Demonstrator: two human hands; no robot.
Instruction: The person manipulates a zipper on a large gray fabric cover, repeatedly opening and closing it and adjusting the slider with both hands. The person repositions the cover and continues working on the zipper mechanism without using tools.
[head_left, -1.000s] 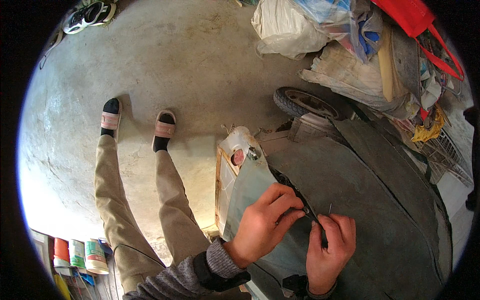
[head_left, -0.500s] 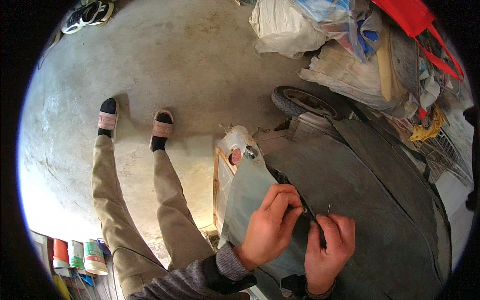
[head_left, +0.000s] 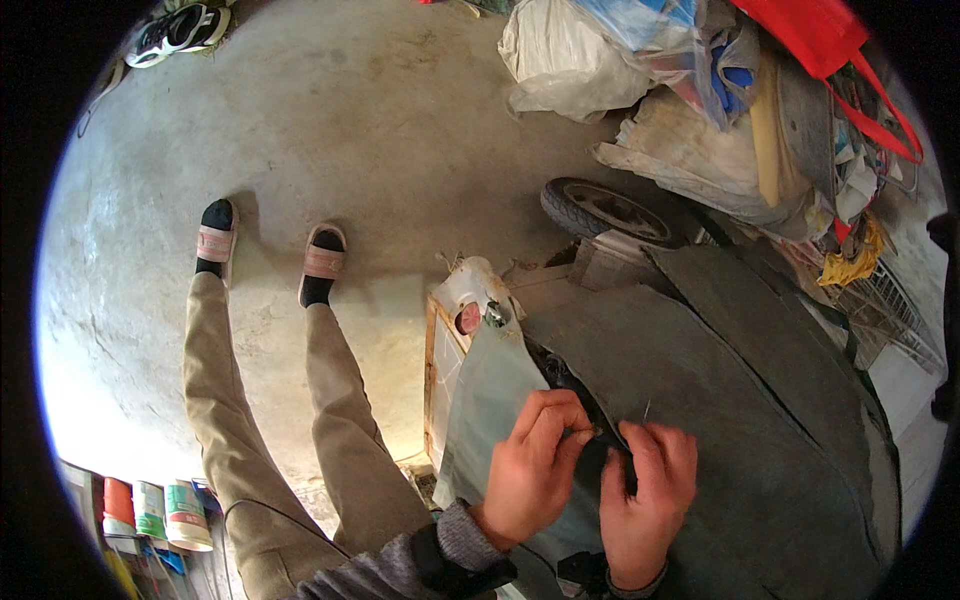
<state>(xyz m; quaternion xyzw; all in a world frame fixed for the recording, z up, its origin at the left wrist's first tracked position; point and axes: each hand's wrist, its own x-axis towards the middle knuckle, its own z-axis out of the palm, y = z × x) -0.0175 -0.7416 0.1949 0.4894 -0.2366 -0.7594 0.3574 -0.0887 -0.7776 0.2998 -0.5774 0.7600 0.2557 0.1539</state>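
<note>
A large dark grey-green cloth cover point(head_left: 740, 400) spreads in front of me, with a gap along its left edge. My left hand point(head_left: 535, 470) is closed in a pinch at that edge, its thumb and forefinger on the dark border; what lies between the fingertips is mostly hidden. Just right of it, my right hand point(head_left: 652, 495) pinches a thin metal needle point(head_left: 647, 411), which sticks up past the forefinger. Both hands are close together but apart. A paler grey-green panel point(head_left: 490, 385) lies left of the gap.
A tyred wheel point(head_left: 605, 212) protrudes beyond the cover. Plastic bags point(head_left: 565, 60), a folded pale sheet point(head_left: 690, 160) and a red bag point(head_left: 805, 35) are heaped at far right. Several tubs point(head_left: 187, 515) stand at lower left. Shoes point(head_left: 180, 35) lie far left on the concrete floor point(head_left: 400, 120).
Both hands have shifted slightly left and nearer to me. The needle tilts a little more to the left, and more of the gap's dark inside shows.
</note>
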